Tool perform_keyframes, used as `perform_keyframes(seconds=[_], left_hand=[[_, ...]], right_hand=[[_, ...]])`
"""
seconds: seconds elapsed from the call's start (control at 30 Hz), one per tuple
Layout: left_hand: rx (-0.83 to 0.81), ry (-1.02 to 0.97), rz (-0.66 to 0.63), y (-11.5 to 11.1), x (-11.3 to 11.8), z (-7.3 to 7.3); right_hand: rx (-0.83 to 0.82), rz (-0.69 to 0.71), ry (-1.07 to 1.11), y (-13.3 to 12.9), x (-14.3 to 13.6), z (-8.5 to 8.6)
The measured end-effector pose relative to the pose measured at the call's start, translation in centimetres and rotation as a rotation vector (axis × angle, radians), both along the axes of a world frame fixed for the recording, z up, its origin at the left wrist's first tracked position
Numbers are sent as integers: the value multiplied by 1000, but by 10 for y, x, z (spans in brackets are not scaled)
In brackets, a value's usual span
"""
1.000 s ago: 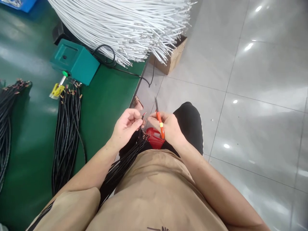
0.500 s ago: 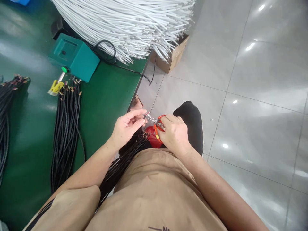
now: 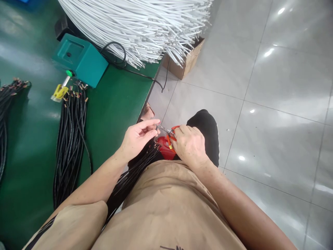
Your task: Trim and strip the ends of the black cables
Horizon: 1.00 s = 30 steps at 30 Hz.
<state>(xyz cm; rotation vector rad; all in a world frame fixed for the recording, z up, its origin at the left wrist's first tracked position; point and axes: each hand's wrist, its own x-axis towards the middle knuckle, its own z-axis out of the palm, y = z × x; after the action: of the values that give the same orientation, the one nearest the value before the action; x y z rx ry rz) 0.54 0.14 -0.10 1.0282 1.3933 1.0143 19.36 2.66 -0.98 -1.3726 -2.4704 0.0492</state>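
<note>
Red-handled cutters (image 3: pixel 170 136) are in my right hand (image 3: pixel 191 144), whose fingers wrap round the grips. Their narrow metal blades point left and reach the fingertips of my left hand (image 3: pixel 137 137). That hand is closed in a pinch on a small dark cable end, mostly hidden by the fingers. Just below the hands, a bundle of thin black cables (image 3: pixel 135 173) with stripped, coloured tips lies across my lap. Something red and shiny (image 3: pixel 165 148) shows beneath the cutters.
On the green table (image 3: pixel 114 104) stand a teal box-shaped device (image 3: pixel 80 59) and a yellow tool (image 3: pixel 60 92). Black cable bundles (image 3: pixel 70 146) lie at left, white cables (image 3: pixel 135 27) overhang the far edge. A cardboard box (image 3: pixel 186 62) stands on the floor.
The blades of the cutters now look closer together, and their tips lie nearer my left fingertips. My right hand has shifted very slightly.
</note>
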Motion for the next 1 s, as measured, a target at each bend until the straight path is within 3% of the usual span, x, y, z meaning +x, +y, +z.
perform_keyframes(seconds=[0.37, 0.77, 0.87, 1.0], left_hand=[[-31, -28, 15, 0, 1, 2], [-35, 15, -8, 1, 2, 4], [-41, 6, -14, 1, 1, 4], [-36, -16, -37, 2, 0, 3]], right_hand=[[79, 24, 20, 2, 3, 0], [-7, 61, -42, 7, 7, 1], [-100, 72, 43, 10, 7, -1], [-379, -10, 333, 13, 4, 0]])
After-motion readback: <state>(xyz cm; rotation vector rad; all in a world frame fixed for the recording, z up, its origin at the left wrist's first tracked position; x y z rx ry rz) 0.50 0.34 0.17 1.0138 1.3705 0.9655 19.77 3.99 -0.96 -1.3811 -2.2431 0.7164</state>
